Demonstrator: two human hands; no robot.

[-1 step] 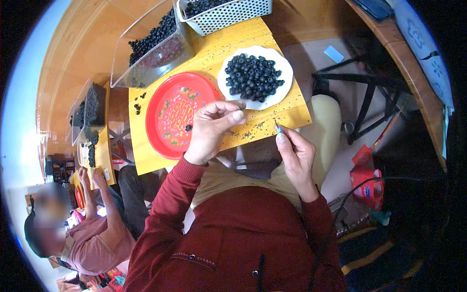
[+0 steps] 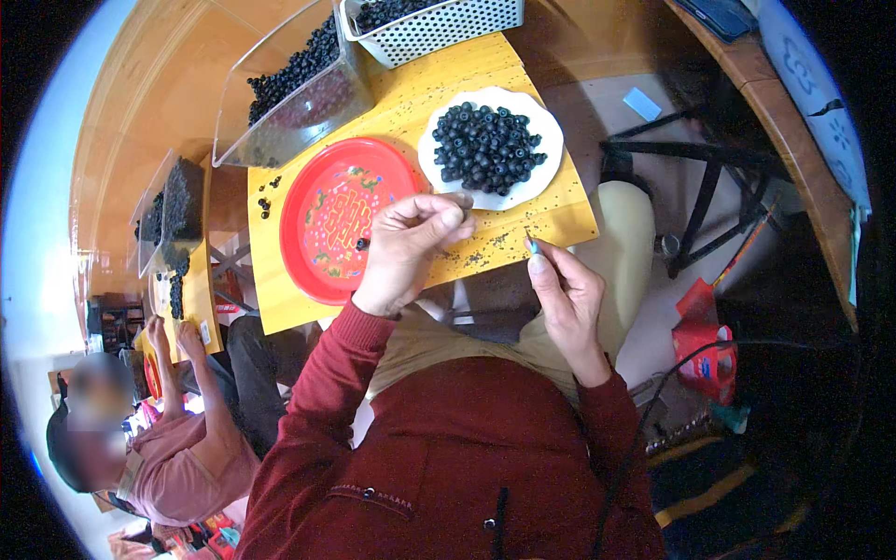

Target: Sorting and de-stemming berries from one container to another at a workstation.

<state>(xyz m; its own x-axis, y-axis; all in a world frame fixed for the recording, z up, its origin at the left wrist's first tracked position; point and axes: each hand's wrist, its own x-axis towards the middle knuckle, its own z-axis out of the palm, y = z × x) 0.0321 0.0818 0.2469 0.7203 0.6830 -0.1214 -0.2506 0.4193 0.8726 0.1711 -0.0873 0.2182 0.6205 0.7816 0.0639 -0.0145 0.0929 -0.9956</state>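
Note:
My left hand is pinched, thumb against fingertips, above the near edge of the yellow board, between the two plates; what it holds, if anything, is hidden. My right hand grips a small thin pointed tool with a bluish part, its tip upward beside the board's near edge. A white scalloped plate bears a heap of dark round berries that look like blueberries. Left of it, a red plate with a printed pattern carries one dark berry close to my left wrist.
Dark crumbs and loose berries lie on the yellow board. Behind stand a clear bin of berries and a white perforated basket. At left, a co-worker sits at another board. A black metal stand is on the right.

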